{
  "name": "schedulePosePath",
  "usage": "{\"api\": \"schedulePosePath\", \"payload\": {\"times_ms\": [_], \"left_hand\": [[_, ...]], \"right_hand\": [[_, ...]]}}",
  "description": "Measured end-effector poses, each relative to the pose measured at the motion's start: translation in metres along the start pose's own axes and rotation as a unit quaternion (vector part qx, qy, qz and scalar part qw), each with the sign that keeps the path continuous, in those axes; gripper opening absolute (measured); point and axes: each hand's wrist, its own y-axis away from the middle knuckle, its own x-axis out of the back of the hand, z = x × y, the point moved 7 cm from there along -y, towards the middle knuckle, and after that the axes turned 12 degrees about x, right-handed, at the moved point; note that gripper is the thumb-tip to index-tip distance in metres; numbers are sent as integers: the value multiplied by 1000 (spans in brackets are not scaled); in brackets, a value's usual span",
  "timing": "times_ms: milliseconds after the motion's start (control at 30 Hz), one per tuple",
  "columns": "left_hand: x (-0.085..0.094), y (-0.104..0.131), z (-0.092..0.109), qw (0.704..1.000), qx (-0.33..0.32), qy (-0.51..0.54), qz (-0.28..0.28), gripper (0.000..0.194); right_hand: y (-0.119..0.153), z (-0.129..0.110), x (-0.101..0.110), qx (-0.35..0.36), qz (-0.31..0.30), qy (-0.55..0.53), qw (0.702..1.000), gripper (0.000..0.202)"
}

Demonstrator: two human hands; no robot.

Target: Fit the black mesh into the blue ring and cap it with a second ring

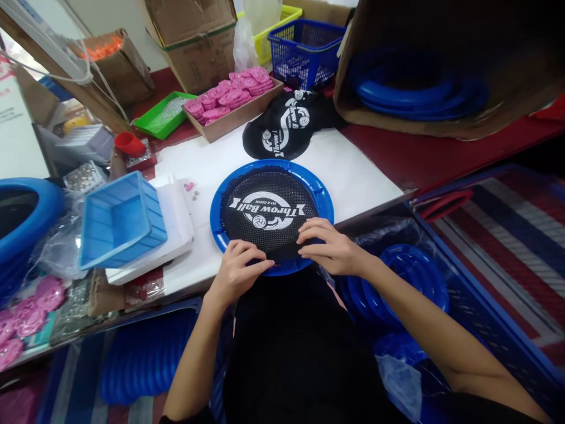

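Observation:
A blue ring [327, 207] lies at the table's front edge with a black mesh disc [273, 182] inside it, printed "Throw Ball" in white. At the ring's near left rim is my left hand [242, 268], thumb and fingers closed on the mesh edge. My right hand [326, 246] pinches the mesh edge at the near right, its fingers bent over the rim. Behind the ring more black mesh discs [282, 126] lie overlapping. A small pink piece [189, 186] sits on the white sheet left of the ring.
To the left are a light blue bin [119, 227], a green tray [163, 115] and a red cup [129, 143]. Farther back stand a box of pink parts [229, 97], a blue basket [304, 50] and a carton [507, 76] holding blue rings. More rings lie below the table.

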Motion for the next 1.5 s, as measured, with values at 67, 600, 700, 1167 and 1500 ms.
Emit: {"api": "schedulePosePath", "payload": {"times_ms": [67, 600, 700, 1167, 1500], "left_hand": [[0, 0, 2, 1000, -15, -8, -3, 22], [-11, -3, -1, 994, -79, -30, -75, 30], [-10, -6, -2, 995, -64, -20, -75, 29], [-9, -9, 3, 995, -62, -33, -68, 19], [-13, -2, 13, 992, -102, -79, -11, 19]], "right_hand": [[1, 0, 0, 5, 5, 0, 1000, 17], [4, 3, -1, 15, -19, 23, 999, 14], [4, 3, -1, 13, -26, 51, 998, 15], [1, -27, -4, 3, -72, 227, 971, 21], [-6, -28, -12, 1, -175, 245, 953, 21]]}}
